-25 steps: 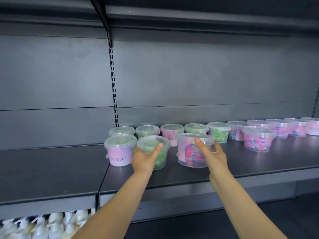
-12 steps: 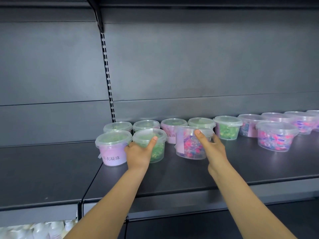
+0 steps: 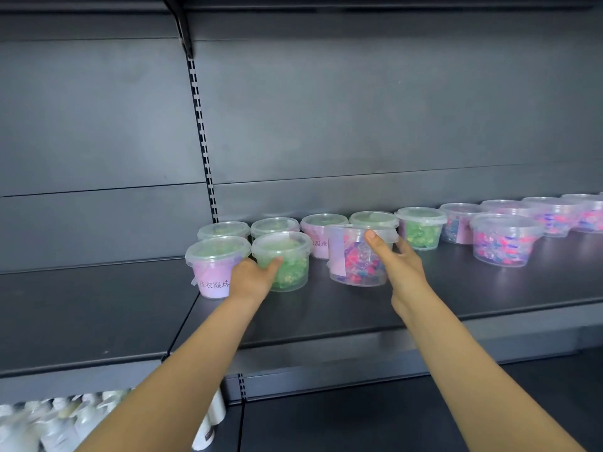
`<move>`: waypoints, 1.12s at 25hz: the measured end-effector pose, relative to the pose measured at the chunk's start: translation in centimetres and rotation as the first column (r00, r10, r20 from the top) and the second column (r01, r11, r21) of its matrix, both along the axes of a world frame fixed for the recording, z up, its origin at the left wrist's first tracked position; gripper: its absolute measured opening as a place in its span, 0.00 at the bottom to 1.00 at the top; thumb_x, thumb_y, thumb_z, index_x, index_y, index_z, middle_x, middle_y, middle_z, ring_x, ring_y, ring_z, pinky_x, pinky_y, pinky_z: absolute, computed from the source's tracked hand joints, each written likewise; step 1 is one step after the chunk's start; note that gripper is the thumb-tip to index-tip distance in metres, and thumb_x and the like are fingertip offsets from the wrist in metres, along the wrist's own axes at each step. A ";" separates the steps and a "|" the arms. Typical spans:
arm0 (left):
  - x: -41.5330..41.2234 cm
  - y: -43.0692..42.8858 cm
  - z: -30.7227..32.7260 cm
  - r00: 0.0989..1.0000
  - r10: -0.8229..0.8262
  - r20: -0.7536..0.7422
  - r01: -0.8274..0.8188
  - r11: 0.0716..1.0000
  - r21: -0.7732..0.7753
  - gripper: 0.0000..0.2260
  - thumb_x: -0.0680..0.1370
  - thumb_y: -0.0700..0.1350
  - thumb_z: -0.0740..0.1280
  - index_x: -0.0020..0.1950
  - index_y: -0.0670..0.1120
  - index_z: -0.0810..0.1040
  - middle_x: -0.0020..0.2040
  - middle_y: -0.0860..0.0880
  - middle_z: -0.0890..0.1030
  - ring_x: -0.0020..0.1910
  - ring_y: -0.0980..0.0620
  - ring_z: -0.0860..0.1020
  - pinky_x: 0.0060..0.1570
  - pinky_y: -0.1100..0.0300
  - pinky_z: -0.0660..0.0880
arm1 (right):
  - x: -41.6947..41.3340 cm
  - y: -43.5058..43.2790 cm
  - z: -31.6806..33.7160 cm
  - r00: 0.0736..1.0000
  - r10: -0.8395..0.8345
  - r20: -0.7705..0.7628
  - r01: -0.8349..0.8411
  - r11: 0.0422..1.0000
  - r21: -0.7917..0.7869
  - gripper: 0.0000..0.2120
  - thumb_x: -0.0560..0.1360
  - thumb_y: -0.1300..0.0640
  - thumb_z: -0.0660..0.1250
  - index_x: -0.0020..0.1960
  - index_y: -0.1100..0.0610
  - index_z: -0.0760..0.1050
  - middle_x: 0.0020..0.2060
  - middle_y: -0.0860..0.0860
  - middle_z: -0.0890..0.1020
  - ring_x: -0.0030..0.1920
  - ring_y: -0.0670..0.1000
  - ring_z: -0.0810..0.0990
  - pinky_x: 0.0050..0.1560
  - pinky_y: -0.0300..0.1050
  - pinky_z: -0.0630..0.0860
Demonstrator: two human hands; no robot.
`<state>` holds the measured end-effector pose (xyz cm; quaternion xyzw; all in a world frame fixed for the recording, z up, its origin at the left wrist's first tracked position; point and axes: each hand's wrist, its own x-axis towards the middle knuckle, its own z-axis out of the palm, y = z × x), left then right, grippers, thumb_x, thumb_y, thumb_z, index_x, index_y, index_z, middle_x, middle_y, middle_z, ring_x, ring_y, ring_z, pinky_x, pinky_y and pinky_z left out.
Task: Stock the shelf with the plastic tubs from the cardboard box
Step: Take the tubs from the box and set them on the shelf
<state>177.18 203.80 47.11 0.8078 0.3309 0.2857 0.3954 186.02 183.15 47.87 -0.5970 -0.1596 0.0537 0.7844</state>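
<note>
Your left hand is wrapped round the clear plastic tub of green beads, centre-left of frame, standing on the dark grey metal shelf. Your right hand grips the clear tub of pink-and-blue beads at its rim, mid-frame, tilted, not yet flat. Back row of lidded tubs is done; the front row has approx. 4. Cardboard box isn't in view, so can't tell what's left.
</note>
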 end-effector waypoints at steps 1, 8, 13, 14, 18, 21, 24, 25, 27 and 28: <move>-1.2 -0.4 0.4 0.999 -0.019 -0.039 0.019 1.000 0.000 0.17 0.76 0.52 0.64 0.35 0.40 0.73 0.34 0.42 0.76 0.41 0.40 0.77 0.46 0.54 0.74 | -1.3 -1.0 0.4 1.000 0.002 0.022 -0.002 1.000 0.005 0.34 0.69 0.46 0.72 0.71 0.51 0.65 0.59 0.43 0.73 0.58 0.46 0.72 0.59 0.42 0.65; -12.0 -9.1 2.1 0.858 -0.499 0.121 0.513 0.823 -0.242 0.08 0.78 0.51 0.64 0.52 0.48 0.74 0.56 0.50 0.77 0.54 0.51 0.78 0.52 0.57 0.76 | -11.5 -8.4 1.5 0.995 0.042 0.092 -0.037 0.998 -0.056 0.52 0.50 0.30 0.76 0.70 0.49 0.69 0.64 0.47 0.77 0.64 0.51 0.75 0.70 0.57 0.67; -18.6 -16.9 1.7 0.683 -0.646 0.340 0.730 0.592 -0.340 0.18 0.73 0.56 0.65 0.60 0.51 0.72 0.59 0.54 0.76 0.61 0.54 0.75 0.58 0.53 0.76 | -19.8 -13.9 0.7 0.995 0.005 0.100 -0.001 0.999 -0.041 0.41 0.60 0.38 0.76 0.68 0.54 0.70 0.60 0.51 0.80 0.57 0.49 0.80 0.59 0.47 0.74; -19.4 -18.2 1.4 0.652 -0.672 0.351 0.757 0.563 -0.331 0.25 0.69 0.58 0.66 0.64 0.50 0.70 0.61 0.54 0.76 0.61 0.54 0.75 0.59 0.53 0.76 | -21.2 -15.1 0.5 0.994 -0.004 0.108 0.009 0.999 -0.038 0.36 0.62 0.41 0.74 0.66 0.54 0.72 0.58 0.52 0.81 0.54 0.49 0.82 0.56 0.46 0.75; -21.2 -23.4 1.0 0.605 -0.694 0.391 0.797 0.523 -0.304 0.29 0.65 0.59 0.68 0.64 0.51 0.70 0.64 0.54 0.75 0.60 0.57 0.77 0.60 0.53 0.76 | -24.3 -19.9 0.5 0.990 -0.036 0.139 0.044 0.998 -0.053 0.31 0.63 0.43 0.73 0.63 0.53 0.75 0.56 0.54 0.82 0.53 0.50 0.83 0.57 0.48 0.77; -20.8 -27.5 0.7 0.602 -0.690 0.402 0.799 0.526 -0.292 0.23 0.70 0.55 0.68 0.64 0.50 0.72 0.63 0.54 0.76 0.59 0.58 0.77 0.59 0.54 0.76 | -24.6 -24.2 0.4 0.988 -0.044 0.149 0.053 0.997 -0.058 0.31 0.64 0.41 0.73 0.63 0.52 0.75 0.55 0.52 0.83 0.54 0.50 0.83 0.56 0.47 0.77; -19.7 -31.9 0.6 0.613 -0.668 0.422 0.788 0.551 -0.274 0.27 0.66 0.56 0.70 0.63 0.48 0.73 0.63 0.53 0.76 0.59 0.56 0.77 0.59 0.54 0.76 | -23.8 -28.6 0.4 0.990 -0.036 0.138 0.041 0.999 -0.030 0.32 0.65 0.42 0.74 0.64 0.53 0.74 0.54 0.52 0.83 0.53 0.50 0.83 0.53 0.45 0.77; -19.2 -33.5 0.6 0.621 -0.651 0.437 0.781 0.560 -0.276 0.26 0.67 0.55 0.70 0.63 0.48 0.73 0.62 0.52 0.77 0.59 0.55 0.78 0.59 0.54 0.76 | -23.4 -30.1 0.5 0.991 -0.030 0.131 0.033 0.999 -0.020 0.33 0.63 0.42 0.73 0.65 0.54 0.73 0.55 0.52 0.83 0.53 0.50 0.83 0.53 0.44 0.77; -18.0 -37.5 0.5 0.636 -0.611 0.471 0.766 0.570 -0.296 0.21 0.72 0.50 0.70 0.62 0.46 0.73 0.61 0.52 0.78 0.58 0.55 0.78 0.58 0.54 0.76 | -22.1 -33.9 0.5 0.991 -0.007 0.133 0.009 1.000 -0.019 0.35 0.60 0.42 0.71 0.64 0.54 0.73 0.55 0.53 0.83 0.53 0.50 0.83 0.55 0.45 0.77; -17.5 -39.5 0.5 0.644 -0.595 0.481 0.760 0.573 -0.308 0.19 0.73 0.49 0.69 0.62 0.46 0.74 0.61 0.51 0.78 0.58 0.55 0.79 0.59 0.54 0.76 | -21.2 -35.8 0.5 0.991 0.011 0.134 -0.007 1.000 -0.029 0.35 0.60 0.42 0.71 0.64 0.54 0.73 0.55 0.53 0.83 0.53 0.51 0.83 0.56 0.46 0.77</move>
